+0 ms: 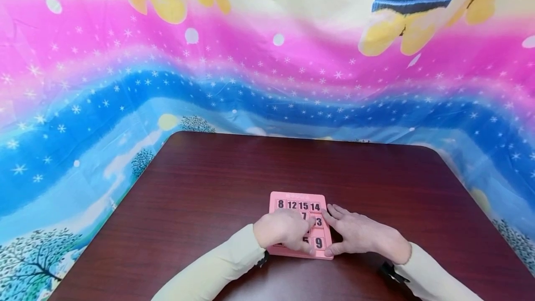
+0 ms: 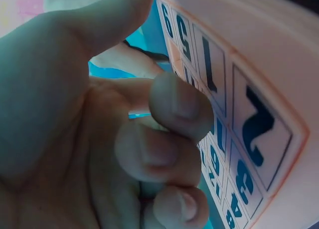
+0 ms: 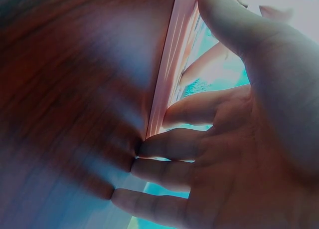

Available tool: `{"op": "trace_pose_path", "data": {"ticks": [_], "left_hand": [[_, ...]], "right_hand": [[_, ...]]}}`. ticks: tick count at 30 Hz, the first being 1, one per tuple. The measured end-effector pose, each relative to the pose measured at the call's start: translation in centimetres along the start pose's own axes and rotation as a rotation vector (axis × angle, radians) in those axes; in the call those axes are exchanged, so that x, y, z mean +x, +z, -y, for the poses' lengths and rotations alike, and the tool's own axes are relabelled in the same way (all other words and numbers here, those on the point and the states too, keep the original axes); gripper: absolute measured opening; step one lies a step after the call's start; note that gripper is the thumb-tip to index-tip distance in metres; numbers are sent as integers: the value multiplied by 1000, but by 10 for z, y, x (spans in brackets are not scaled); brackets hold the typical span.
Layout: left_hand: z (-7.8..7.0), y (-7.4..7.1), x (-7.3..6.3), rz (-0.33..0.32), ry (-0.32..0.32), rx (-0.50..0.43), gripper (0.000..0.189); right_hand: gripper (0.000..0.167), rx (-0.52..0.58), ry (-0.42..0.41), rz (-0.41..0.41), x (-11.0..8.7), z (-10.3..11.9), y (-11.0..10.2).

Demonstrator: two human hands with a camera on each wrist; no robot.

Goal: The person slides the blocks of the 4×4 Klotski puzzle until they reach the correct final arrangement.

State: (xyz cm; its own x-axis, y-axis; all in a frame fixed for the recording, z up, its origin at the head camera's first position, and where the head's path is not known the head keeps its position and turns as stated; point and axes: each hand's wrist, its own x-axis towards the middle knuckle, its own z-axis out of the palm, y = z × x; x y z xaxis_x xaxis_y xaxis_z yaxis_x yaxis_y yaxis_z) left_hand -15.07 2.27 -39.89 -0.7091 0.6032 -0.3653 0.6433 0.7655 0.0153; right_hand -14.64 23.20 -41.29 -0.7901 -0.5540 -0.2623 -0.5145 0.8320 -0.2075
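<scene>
A pink number slide puzzle (image 1: 297,196) with black numerals lies flat on the table. Above it reaches my left hand (image 1: 281,229), covering part of the middle tiles. Its index fingertip touches the board beside the 13 tile (image 1: 319,221), and its thumb lies near the 9 tile (image 1: 319,243). In the left wrist view the other fingers (image 2: 182,102) bend loosely over the numbers, holding nothing. Along the puzzle's right side, my right hand (image 1: 361,232) rests with thumb and index finger against the edge. Its remaining fingers (image 3: 149,199) extend straight onto the tabletop.
The dark red-brown wooden table (image 1: 200,175) has rounded far corners. Behind and around it hangs a colourful printed cloth (image 1: 259,68) with snowflakes and cartoon figures. Pale sleeves and dark wrist straps (image 1: 393,273) cover my forearms.
</scene>
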Motion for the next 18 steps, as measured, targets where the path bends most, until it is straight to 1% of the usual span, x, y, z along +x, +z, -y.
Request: {"op": "trace_pose_path", "data": {"ticks": [4,10,14,18], "left_hand": [[-4,2,-7,-10,18,33,82],[-9,6,-15,-24,43,39,86],[-9,6,-17,-26,54,45,83],[-7,3,-14,-22,56,5,78]], "right_hand": [[101,4,6,3,0,0,0],[98,1,15,5,1,0,1],[99,2,11,5,0,0,1],[101,5,13,10,-1,0,0]]}}
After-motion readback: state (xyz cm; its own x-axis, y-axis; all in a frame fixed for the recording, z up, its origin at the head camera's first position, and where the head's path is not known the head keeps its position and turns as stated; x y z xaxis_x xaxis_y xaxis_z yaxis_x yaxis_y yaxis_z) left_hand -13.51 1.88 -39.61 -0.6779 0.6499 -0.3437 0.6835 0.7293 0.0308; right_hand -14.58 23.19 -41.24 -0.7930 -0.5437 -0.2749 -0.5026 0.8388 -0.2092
